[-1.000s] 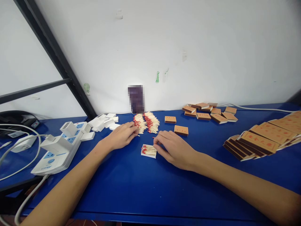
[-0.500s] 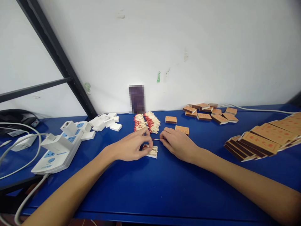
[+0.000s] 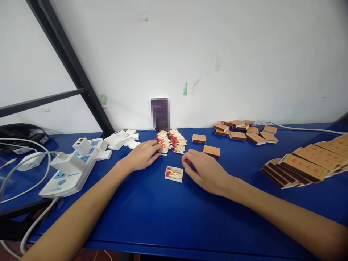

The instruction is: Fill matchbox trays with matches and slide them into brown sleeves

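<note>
My left hand (image 3: 145, 155) is at the near left edge of the left pile of matches (image 3: 163, 141), fingers together and bent. A pale matchstick (image 3: 164, 154) shows at its fingertips, which are partly hidden. A second pile of red-headed matches (image 3: 177, 141) lies close beside the first. In front of the piles sits a white matchbox tray (image 3: 174, 179) with several matches (image 3: 174, 173) in it, red heads mostly to the left. Just right of this tray, my right hand (image 3: 203, 169) hovers or rests with loosely curled fingers, thumb apart from the index. Nothing is visible in it.
Two matchbox sleeves (image 3: 199, 138) lie beyond my right hand. More sleeves (image 3: 237, 135) are heaped near the wall, and a fanned row (image 3: 306, 166) lies far right. White trays (image 3: 116, 140) are piled left, by a power strip (image 3: 70, 181). A blurred dark panel (image 3: 160, 114) leans on the wall.
My left hand has left the matchbox tray and moved back and left to the match pile. The tray is now uncovered. The loose match near my right fingertips no longer shows; that hand stays nearly in place.
</note>
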`<state>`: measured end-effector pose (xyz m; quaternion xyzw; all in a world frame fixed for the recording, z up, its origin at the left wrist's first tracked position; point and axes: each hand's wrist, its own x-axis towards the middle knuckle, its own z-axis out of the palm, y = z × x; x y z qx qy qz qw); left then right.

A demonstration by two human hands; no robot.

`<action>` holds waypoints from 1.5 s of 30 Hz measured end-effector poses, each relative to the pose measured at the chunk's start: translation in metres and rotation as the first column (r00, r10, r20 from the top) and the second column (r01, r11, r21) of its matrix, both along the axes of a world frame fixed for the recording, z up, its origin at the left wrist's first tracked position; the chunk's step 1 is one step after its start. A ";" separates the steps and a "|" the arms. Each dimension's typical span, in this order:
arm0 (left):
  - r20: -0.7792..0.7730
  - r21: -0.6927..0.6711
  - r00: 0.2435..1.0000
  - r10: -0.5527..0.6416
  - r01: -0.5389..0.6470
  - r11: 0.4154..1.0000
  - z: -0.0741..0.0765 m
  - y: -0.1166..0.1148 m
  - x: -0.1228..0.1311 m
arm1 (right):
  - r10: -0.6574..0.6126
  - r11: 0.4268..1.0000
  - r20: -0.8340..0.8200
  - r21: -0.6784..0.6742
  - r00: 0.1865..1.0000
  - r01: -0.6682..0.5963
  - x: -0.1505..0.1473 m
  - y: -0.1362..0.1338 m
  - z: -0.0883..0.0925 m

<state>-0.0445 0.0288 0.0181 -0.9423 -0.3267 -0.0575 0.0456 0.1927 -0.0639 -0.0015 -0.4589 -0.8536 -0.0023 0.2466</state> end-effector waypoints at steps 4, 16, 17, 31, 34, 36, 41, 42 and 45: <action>-0.016 0.001 1.000 -0.026 0.026 1.000 0.005 -0.005 0.005 | -0.125 0.992 0.118 0.037 0.985 0.122 0.013 0.021 -0.006; 0.034 -0.206 0.998 -0.053 0.059 0.977 0.023 -0.016 0.002 | -0.131 0.990 0.186 0.084 0.974 0.117 0.012 0.040 -0.012; 0.043 -0.278 0.998 -0.051 0.061 0.959 0.026 -0.016 0.000 | -0.122 0.991 0.195 0.083 0.973 0.108 0.011 0.041 -0.011; -0.004 -0.544 1.000 -0.030 0.023 0.839 0.036 -0.021 -0.003 | -0.061 0.995 0.233 0.094 0.971 0.040 0.011 0.040 -0.009; 0.082 -0.545 0.997 -0.013 0.056 0.836 0.040 -0.025 0.002 | -0.057 0.994 0.220 0.106 0.974 0.034 0.012 0.040 -0.011; 0.181 -0.540 0.983 -0.007 0.105 0.835 0.043 -0.029 0.008 | -0.039 0.994 0.210 0.107 0.977 0.016 0.012 0.041 -0.012; 0.327 -0.567 0.945 -0.007 0.202 0.799 0.038 -0.042 0.027 | -0.004 0.997 0.203 0.081 0.979 -0.013 0.012 0.042 -0.013; 0.338 -0.552 0.941 -0.006 0.204 0.809 0.035 -0.044 0.030 | -0.002 0.997 0.205 0.076 0.979 -0.014 0.012 0.042 -0.013; 0.339 -0.496 0.941 -0.008 0.186 0.848 0.025 -0.046 0.035 | -0.009 0.997 0.204 0.078 0.979 -0.007 0.012 0.041 -0.013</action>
